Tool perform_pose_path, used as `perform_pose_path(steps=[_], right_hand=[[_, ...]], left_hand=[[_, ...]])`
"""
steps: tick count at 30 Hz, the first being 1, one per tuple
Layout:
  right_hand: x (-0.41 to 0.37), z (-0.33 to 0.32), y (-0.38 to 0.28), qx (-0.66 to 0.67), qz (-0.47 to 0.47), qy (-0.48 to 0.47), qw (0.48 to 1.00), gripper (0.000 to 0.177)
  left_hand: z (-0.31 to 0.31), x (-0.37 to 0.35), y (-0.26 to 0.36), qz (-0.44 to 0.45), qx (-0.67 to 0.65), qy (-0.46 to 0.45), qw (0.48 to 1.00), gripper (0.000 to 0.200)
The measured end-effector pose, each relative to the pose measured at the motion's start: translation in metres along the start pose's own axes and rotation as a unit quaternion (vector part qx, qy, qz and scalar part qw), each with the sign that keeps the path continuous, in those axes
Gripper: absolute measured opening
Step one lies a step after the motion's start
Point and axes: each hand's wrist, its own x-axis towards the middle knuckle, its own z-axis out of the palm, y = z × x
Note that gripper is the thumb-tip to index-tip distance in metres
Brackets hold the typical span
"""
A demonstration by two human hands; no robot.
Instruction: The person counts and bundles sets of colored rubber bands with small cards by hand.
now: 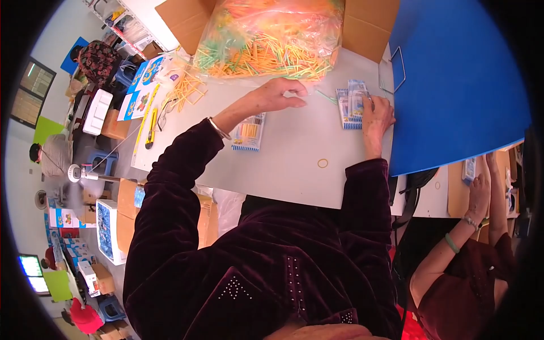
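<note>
My left hand (279, 94) is over the middle of the white table, its thumb and fingers apart with nothing between them. Beneath its wrist lies a clear packet of orange sticks (248, 132) with blue striped edges. At the table's right side, my right hand (377, 118) rests with bent fingers on the edge of some blue-and-white packets (356, 102), which overlap each other. A thin green stick sticks out beside them. A rubber band (322, 163) lies nearer to me.
An open cardboard box (369, 25) holds a plastic bag of orange and green sticks (266, 54). Loose sticks (187, 88), a yellow cutter (151, 128) and glasses lie at left. A blue panel (453, 79) borders the right side. Beyond it, a co-worker's hands (480, 195) are at another table.
</note>
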Motion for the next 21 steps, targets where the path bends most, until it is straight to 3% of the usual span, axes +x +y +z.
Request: perform_pose_path(steps=[2,3,5,6,8,10,13,16,19,21], right_hand=[[0.007,-0.010,-0.009,0.156,-0.057,0.036,0.985,0.024],[0.008,-0.018,-0.021,0.159,-0.065,0.034,0.984,0.024],[-0.001,-0.029,-0.055,0.312,-0.074,-0.066,0.945,0.023],[-0.007,-0.026,-0.064,0.315,-0.079,-0.070,0.943,0.023],[-0.016,-0.020,-0.077,0.423,-0.044,-0.156,0.891,0.019],[-0.018,-0.018,-0.082,0.439,-0.031,-0.193,0.877,0.018],[-0.019,-0.008,-0.077,0.459,-0.007,-0.224,0.860,0.021],[-0.019,-0.007,-0.077,0.417,-0.021,-0.226,0.880,0.023],[-0.019,-0.003,-0.076,0.386,-0.069,-0.178,0.902,0.023],[-0.019,-0.002,-0.075,0.387,-0.085,-0.143,0.907,0.023]], left_hand=[[0.002,0.005,0.012,0.022,-0.069,0.100,0.992,0.030],[0.002,0.010,0.013,0.022,-0.069,0.109,0.991,0.030],[0.000,0.018,0.014,0.065,-0.046,0.173,0.982,0.030],[-0.002,0.019,0.013,0.062,-0.045,0.179,0.981,0.030],[-0.005,0.017,0.012,0.037,-0.040,0.115,0.992,0.030],[-0.005,0.013,0.006,-0.019,-0.029,0.078,0.996,0.030],[0.005,0.014,-0.013,0.016,-0.082,0.092,0.992,0.032],[0.011,0.015,-0.015,0.066,-0.120,0.175,0.975,0.033],[0.010,0.015,-0.013,0.069,-0.093,0.181,0.977,0.032],[0.011,0.016,-0.011,0.023,-0.112,0.149,0.982,0.027]])
